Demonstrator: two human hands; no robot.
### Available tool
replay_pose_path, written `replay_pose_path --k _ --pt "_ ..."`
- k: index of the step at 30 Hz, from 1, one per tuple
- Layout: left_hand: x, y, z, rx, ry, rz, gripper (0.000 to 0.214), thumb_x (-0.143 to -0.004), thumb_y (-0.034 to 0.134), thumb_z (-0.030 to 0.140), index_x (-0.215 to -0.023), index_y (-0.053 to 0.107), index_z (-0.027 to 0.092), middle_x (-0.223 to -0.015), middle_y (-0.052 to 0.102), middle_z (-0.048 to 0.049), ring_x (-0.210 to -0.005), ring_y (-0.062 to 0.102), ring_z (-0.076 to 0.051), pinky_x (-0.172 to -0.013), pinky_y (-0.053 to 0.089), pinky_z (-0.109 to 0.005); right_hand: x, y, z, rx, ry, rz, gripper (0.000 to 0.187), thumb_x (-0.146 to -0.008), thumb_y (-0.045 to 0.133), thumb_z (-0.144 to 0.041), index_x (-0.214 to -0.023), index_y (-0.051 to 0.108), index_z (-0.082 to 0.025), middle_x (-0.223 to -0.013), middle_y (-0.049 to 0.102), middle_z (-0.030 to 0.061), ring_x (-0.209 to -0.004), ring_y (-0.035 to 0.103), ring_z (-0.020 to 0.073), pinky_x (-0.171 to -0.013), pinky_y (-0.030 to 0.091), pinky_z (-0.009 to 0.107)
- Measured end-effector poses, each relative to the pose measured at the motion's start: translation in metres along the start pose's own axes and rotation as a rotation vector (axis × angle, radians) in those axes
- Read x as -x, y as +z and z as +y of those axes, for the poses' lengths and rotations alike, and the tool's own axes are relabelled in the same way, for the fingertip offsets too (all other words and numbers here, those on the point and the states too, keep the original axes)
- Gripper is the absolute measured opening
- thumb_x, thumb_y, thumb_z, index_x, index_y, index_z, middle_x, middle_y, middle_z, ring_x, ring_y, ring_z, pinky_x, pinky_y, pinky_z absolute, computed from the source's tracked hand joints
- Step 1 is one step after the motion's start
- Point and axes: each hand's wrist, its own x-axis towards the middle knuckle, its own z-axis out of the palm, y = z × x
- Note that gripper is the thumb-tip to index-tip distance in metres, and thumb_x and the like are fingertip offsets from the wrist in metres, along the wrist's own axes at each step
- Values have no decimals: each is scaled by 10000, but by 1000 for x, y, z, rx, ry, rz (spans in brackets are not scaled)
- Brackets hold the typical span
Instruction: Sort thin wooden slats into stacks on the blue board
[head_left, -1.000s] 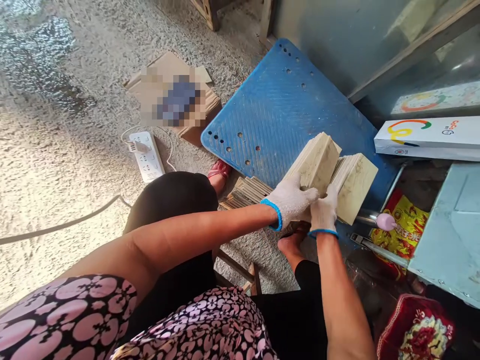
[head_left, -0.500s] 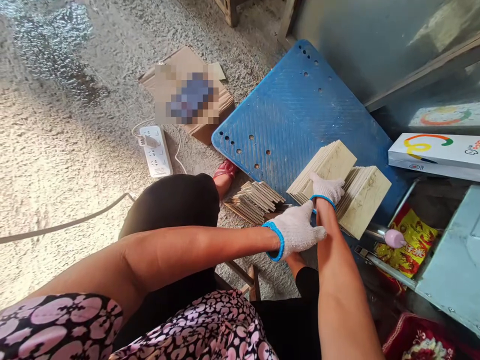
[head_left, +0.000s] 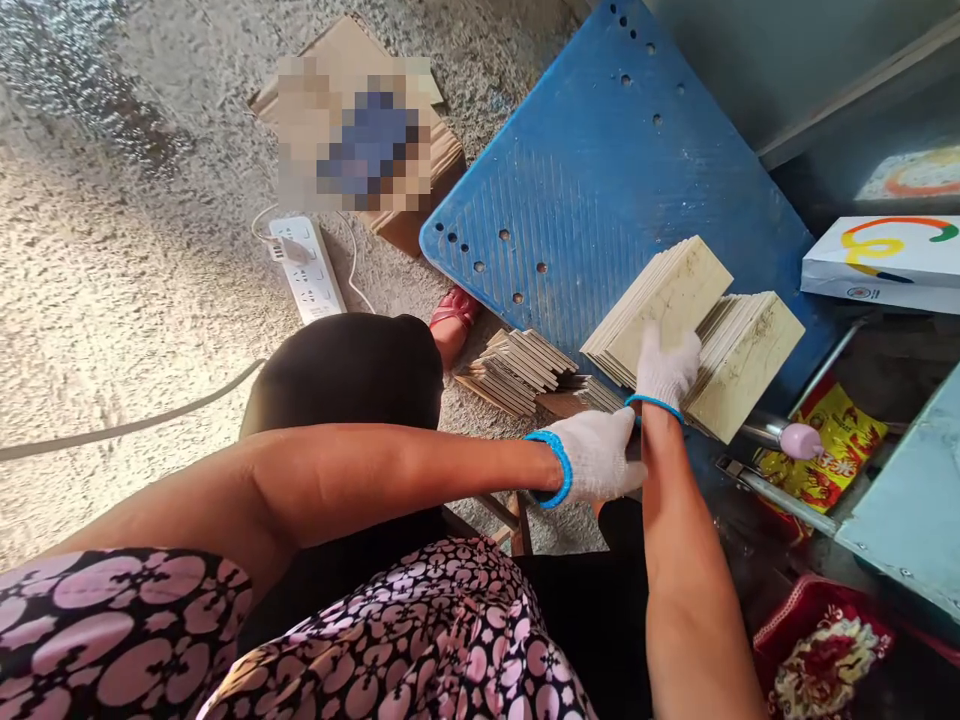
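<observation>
Two stacks of beige tiles lean on a blue perforated board [head_left: 600, 180]: a left stack [head_left: 675, 295] and a right stack [head_left: 754, 360]. My right hand [head_left: 666, 368], in a white glove with a blue cuff, rests in the gap between them, fingers stretched up against the tiles. My left hand [head_left: 598, 455], gloved the same way, is curled closed beside my right wrist, touching the forearm, with nothing visible in it. A third, darker fanned stack of tiles [head_left: 525, 370] lies on the floor just left of both hands.
I sit low on rough concrete, one foot in a red sandal [head_left: 454, 310]. A power strip [head_left: 307, 270], a cable [head_left: 112, 430] and a cardboard box [head_left: 420, 190] lie to the left. On the right are a white carton [head_left: 885, 265], a yellow packet [head_left: 817, 460] and a pale blue panel [head_left: 907, 500].
Both hands held the two tile stacks up a second ago. The stacks now rest on the blue board; my left hand has let go and drawn back to my right wrist.
</observation>
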Motion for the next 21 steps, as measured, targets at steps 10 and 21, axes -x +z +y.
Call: replay_pose_path --k 10,21 --pt "15 29 -11 -606 90 -328 366 -864 583 60 -1211 666 -19 -1057 720 -281 -1016 720 -429 -843 597 -529 125 -4 88 -74 -305 -107 387 -997 460 -377 -1030 753 -125 -1080 710 170 -1014 643 246 -929 510 384" --pt "-4 40 -12 -441 -90 -265 328 -876 585 81 -1167 681 -37 -1088 713 -316 -1046 705 -416 -890 551 -524 144 14 91 260 -427 -298 379 -980 511 -334 -1265 677 -147 -1219 619 180 -996 562 281 -862 431 405"
